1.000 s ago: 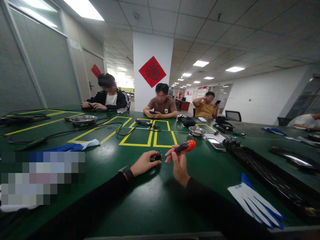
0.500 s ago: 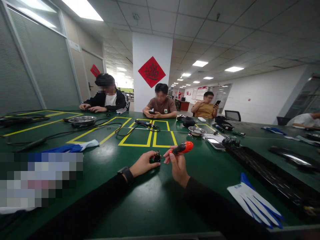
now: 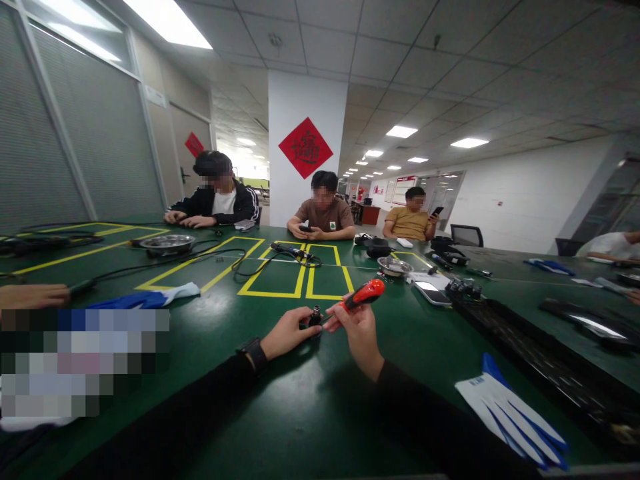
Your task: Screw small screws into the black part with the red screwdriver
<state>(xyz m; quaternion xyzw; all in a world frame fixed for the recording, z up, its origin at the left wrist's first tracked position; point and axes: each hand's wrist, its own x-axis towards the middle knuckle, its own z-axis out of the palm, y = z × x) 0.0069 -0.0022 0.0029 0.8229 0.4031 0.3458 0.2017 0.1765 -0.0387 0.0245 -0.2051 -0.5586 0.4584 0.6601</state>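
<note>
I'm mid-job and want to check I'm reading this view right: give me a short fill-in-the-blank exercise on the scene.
1. The right hand grips a screwdriver whose handle is red and ____.
2. The left hand holds a small black part to the ____ of the screwdriver, as pictured.
3. The tape outlines on the green table are ____.
4. The glove beside the right sleeve is white and ____.

Missing words: black; left; yellow; blue.

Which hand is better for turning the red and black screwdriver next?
Probably the right hand: it grips the red and black screwdriver, pointed leftward, while the left hand holds the small black cylindrical part.
</note>
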